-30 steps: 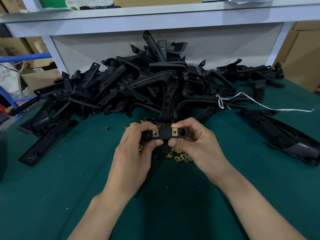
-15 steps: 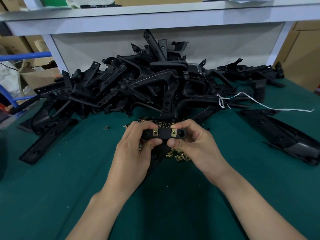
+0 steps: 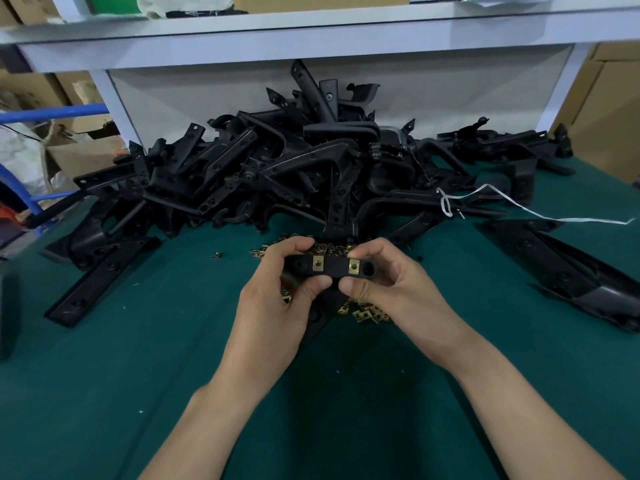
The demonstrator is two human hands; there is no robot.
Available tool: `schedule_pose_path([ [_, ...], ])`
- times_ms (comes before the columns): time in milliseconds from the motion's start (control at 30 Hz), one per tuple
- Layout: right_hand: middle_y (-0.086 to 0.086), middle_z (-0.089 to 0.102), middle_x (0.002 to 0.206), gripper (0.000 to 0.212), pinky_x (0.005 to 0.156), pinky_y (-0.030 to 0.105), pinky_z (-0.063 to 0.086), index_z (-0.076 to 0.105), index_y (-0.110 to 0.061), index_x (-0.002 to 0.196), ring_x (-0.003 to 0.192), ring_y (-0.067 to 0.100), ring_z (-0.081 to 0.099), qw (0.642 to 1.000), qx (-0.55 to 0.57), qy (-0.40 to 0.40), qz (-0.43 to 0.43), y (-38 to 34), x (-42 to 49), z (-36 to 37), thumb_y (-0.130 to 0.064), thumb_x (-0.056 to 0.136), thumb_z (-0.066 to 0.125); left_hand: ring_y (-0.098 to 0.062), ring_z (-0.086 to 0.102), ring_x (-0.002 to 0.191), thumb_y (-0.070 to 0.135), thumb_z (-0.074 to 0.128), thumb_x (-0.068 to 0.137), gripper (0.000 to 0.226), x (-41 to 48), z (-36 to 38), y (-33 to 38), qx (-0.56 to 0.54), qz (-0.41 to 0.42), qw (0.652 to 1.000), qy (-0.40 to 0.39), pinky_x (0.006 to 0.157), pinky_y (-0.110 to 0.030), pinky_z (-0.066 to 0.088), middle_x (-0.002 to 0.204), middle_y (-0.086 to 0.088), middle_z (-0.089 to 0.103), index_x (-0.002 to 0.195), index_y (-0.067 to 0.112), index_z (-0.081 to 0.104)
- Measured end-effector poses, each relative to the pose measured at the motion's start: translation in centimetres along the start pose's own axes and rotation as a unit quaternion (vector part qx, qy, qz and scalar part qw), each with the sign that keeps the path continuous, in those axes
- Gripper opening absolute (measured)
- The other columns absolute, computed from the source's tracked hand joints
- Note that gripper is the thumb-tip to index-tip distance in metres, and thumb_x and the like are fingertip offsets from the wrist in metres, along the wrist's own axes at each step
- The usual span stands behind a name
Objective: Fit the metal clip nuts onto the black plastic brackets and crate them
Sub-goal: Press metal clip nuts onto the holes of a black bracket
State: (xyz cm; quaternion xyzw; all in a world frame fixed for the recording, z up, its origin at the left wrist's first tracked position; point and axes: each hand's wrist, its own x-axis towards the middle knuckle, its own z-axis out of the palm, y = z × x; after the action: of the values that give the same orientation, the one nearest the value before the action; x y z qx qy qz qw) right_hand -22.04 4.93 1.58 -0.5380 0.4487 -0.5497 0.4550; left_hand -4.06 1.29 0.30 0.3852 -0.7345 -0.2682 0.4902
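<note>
Black bracket (image 3: 334,267), two brassy clip nuts (image 3: 318,264)

Bracket pile (image 3: 311,174) at table (image 3: 104,375) rear, loose clip nuts (image 3: 367,311) before it, held bracket (image 3: 334,266) above nuts, shelf (image 3: 311,32) overhead.

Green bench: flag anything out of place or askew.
One clip nut lies alone on the green mat, left of the nut heap. A white string knotted in the bracket pile trails right across the mat. Nothing looks damaged.

White string (image 3: 446,204) trails across green table (image 3: 104,393); cardboard boxes (image 3: 609,109) behind, right.
</note>
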Motion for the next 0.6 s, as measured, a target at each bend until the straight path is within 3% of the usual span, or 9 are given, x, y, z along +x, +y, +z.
schedule_pose_path([
  [167, -0.013, 0.064, 0.096, 0.021, 0.075, 0.023, 0.051, 0.058, -0.032, 0.097, 0.083, 0.002, 0.059, 0.996, -0.051, -0.065, 0.019, 0.0, -0.3, -0.5, -0.019, 0.089, 0.073, -0.008, 0.065, 0.092, 0.024, 0.072, 0.092, 0.043, 0.1, -0.5, 0.1, -0.052, -0.055, 0.995, -0.068, 0.076, -0.008, 0.047, 0.107, 0.024, 0.069, 0.117, 0.054, 0.056],
  [300, -0.003, 0.065, 0.101, 0.014, 0.085, 0.031, 0.049, 0.062, -0.034, 0.102, 0.094, 0.006, 0.060, 0.996, -0.062, -0.057, 0.031, 0.2, -0.4, -0.1, -0.042, 0.092, 0.057, -0.008, 0.065, 0.089, 0.030, 0.062, 0.096, 0.036, 0.0, -0.7, 0.3, -0.065, -0.059, 0.989, -0.116, 0.078, -0.013, 0.049, 0.111, 0.020, 0.068, 0.124, 0.052, 0.055],
  [467, -0.011, 0.062, 0.087, 0.034, 0.072, 0.013, 0.048, 0.066, -0.025, 0.093, 0.084, 0.001, 0.060, 0.999, -0.035, 0.019, 0.013, 0.9, -0.2, 0.8, -0.033, 0.106, 0.036, -0.005, 0.065, 0.095, 0.026, 0.057, 0.097, 0.036, -0.3, -0.1, 0.4, -0.079, -0.053, 0.985, -0.145, 0.080, -0.009, 0.046, 0.110, 0.021, 0.069, 0.126, 0.047, 0.057],
  [600, -0.008, 0.062, 0.085, 0.036, 0.071, 0.013, 0.047, 0.067, -0.023, 0.089, 0.083, 0.003, 0.060, 0.999, -0.018, 0.024, 0.010, 1.2, -0.1, 0.8, -0.030, 0.106, 0.037, -0.006, 0.065, 0.107, 0.016, 0.057, 0.100, 0.037, -0.5, 0.3, 0.4, -0.110, -0.055, 0.981, -0.151, 0.087, -0.010, 0.046, 0.116, 0.020, 0.069, 0.127, 0.041, 0.057],
])
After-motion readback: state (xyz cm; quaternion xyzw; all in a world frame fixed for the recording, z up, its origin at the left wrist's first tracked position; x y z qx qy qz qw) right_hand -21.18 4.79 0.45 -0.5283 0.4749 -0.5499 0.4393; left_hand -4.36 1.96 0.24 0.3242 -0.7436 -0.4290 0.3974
